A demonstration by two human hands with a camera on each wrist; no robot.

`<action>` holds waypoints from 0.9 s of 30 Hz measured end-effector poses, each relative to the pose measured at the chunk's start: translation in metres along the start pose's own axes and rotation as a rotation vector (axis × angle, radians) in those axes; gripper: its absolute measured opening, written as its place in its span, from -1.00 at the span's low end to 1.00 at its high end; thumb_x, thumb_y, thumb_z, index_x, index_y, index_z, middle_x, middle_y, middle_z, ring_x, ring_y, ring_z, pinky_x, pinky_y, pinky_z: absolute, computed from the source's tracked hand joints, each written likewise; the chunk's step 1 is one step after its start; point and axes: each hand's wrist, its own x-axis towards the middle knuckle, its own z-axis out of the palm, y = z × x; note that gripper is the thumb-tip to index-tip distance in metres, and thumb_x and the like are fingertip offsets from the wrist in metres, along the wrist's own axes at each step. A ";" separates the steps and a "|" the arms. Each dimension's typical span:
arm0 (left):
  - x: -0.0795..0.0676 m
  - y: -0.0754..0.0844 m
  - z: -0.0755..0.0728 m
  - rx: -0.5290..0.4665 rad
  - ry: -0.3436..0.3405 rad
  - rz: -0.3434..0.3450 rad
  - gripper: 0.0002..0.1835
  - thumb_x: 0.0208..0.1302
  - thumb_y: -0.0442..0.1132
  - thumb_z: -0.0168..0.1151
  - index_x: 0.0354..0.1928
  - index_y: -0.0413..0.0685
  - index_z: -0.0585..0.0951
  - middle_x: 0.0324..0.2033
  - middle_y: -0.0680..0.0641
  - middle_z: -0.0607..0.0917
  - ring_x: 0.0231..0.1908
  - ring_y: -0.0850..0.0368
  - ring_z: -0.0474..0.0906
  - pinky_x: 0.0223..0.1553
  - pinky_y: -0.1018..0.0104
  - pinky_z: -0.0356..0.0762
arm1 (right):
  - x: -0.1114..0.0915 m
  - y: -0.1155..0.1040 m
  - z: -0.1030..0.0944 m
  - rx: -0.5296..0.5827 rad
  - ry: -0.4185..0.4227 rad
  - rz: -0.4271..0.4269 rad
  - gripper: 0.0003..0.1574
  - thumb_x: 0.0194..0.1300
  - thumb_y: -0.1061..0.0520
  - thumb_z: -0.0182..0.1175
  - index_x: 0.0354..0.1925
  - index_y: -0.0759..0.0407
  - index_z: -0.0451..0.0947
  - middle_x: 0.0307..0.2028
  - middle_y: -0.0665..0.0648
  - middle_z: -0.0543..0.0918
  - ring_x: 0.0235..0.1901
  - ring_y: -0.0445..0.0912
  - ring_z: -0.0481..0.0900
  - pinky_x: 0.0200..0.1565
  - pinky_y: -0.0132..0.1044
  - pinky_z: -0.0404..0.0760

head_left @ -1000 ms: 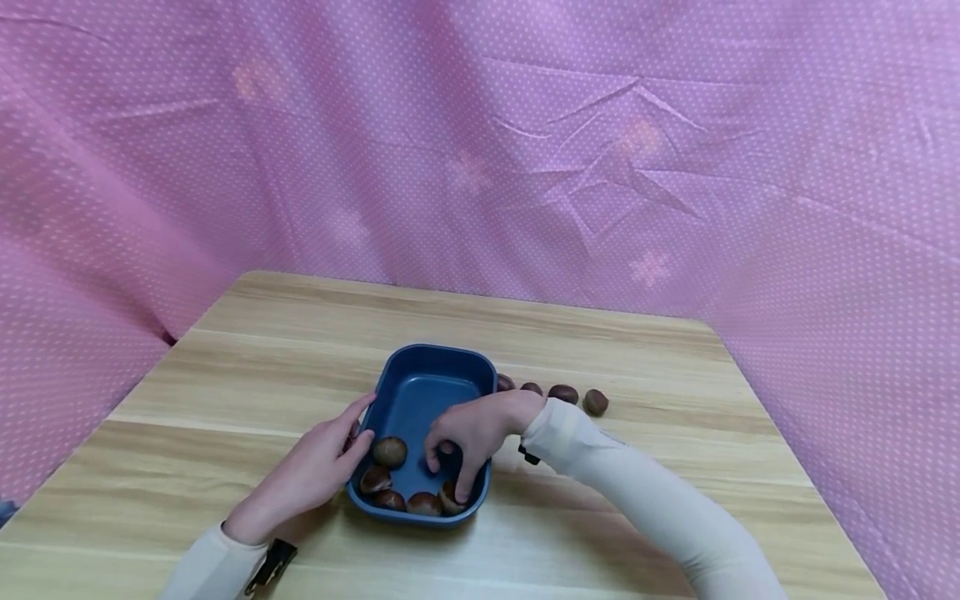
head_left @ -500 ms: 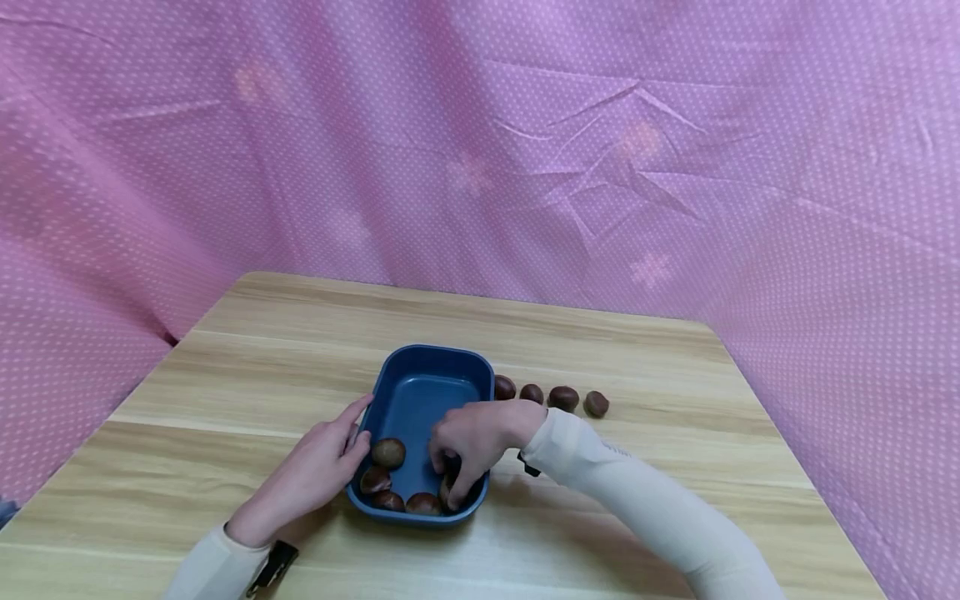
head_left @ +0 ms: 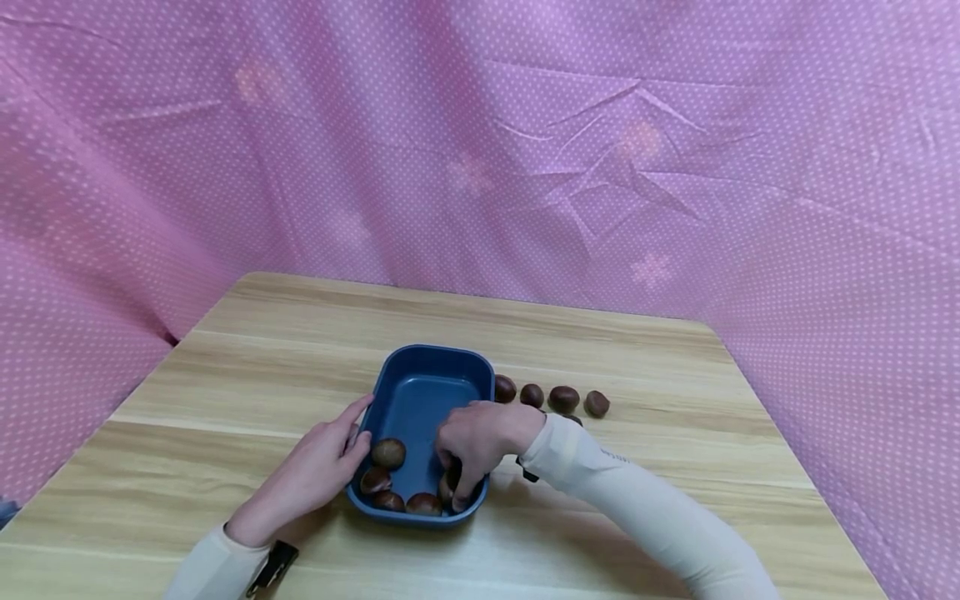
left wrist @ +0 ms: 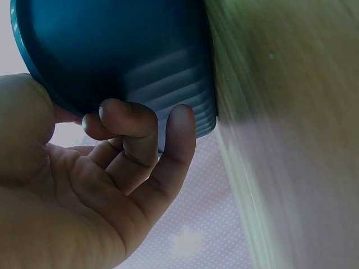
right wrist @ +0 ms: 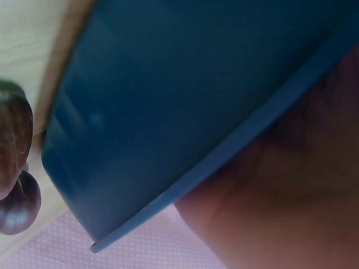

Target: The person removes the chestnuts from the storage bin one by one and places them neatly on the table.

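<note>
A deep blue rectangular box (head_left: pixel 420 400) stands on the table, with several brown chestnuts (head_left: pixel 423 504) along its near end and left side. My left hand (head_left: pixel 311 467) holds the box's left rim, thumb over the edge. In the left wrist view its fingers (left wrist: pixel 180 126) bend against the ribbed outer wall. Inside the near right corner, my right hand (head_left: pixel 480 442) grips another chestnut (head_left: pixel 446 490) between thumb and curled fingers. The box wall hides those fingertips in the right wrist view, where only part of the hand shows past the rim.
Several more chestnuts (head_left: pixel 564 399) lie in a row on the wooden table (head_left: pixel 315 333), right of the box. One of them is partly covered by the right sleeve (head_left: pixel 645 492). A pink dotted cloth (head_left: pixel 480 150) hangs behind the table and at both sides.
My right hand's fingers have closed in on the chestnut in the near right corner, and the hand has shifted slightly. The box moved slightly left early on; my left hand stays on its rim.
</note>
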 end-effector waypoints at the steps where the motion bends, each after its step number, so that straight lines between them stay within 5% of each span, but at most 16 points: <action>1: 0.000 0.000 0.000 0.003 0.001 0.002 -0.41 0.54 -0.28 0.03 0.53 -0.25 0.23 -0.66 0.10 0.37 -0.69 0.25 0.25 -0.61 0.34 0.28 | 0.000 0.000 0.000 0.001 0.003 0.007 -0.55 0.04 -0.40 0.50 -0.52 -0.18 0.59 -0.49 -0.25 0.57 -0.37 -0.24 0.46 -0.35 -0.36 0.39; 8: 0.000 -0.001 0.002 0.021 -0.001 0.009 -0.41 0.54 -0.28 0.04 0.53 -0.25 0.23 -0.65 0.11 0.37 -0.69 0.27 0.24 -0.60 0.34 0.28 | -0.003 0.000 0.002 0.017 0.019 -0.025 -0.48 0.11 -0.31 0.49 -0.67 -0.09 0.52 -0.69 -0.19 0.45 -0.51 -0.22 0.37 -0.46 -0.34 0.27; 12: 0.000 -0.001 0.002 0.019 -0.004 0.007 -0.41 0.54 -0.28 0.04 0.53 -0.25 0.24 -0.65 0.11 0.38 -0.68 0.27 0.25 -0.60 0.35 0.27 | -0.005 0.005 0.002 0.009 0.083 -0.071 -0.66 0.14 -0.29 0.47 -0.35 -0.10 0.71 -0.43 -0.22 0.58 -0.31 -0.25 0.43 -0.29 -0.38 0.37; 17: 0.000 -0.001 0.001 0.008 -0.014 0.003 -0.41 0.54 -0.29 0.04 0.53 -0.25 0.23 -0.64 0.11 0.40 -0.68 0.26 0.27 -0.60 0.35 0.27 | -0.014 0.011 -0.001 0.047 0.211 -0.121 -0.45 0.18 -0.34 0.42 0.03 -0.11 0.70 -0.09 -0.18 0.60 -0.08 -0.24 0.43 -0.08 -0.35 0.43; 27: -0.001 0.000 0.001 0.013 -0.005 -0.001 -0.41 0.54 -0.28 0.03 0.53 -0.25 0.22 -0.64 0.10 0.39 -0.68 0.25 0.27 -0.60 0.35 0.27 | -0.043 0.026 0.008 0.131 0.557 -0.127 -0.39 0.20 -0.29 0.44 0.09 -0.01 0.66 -0.09 -0.03 0.63 -0.14 -0.19 0.47 -0.08 -0.33 0.49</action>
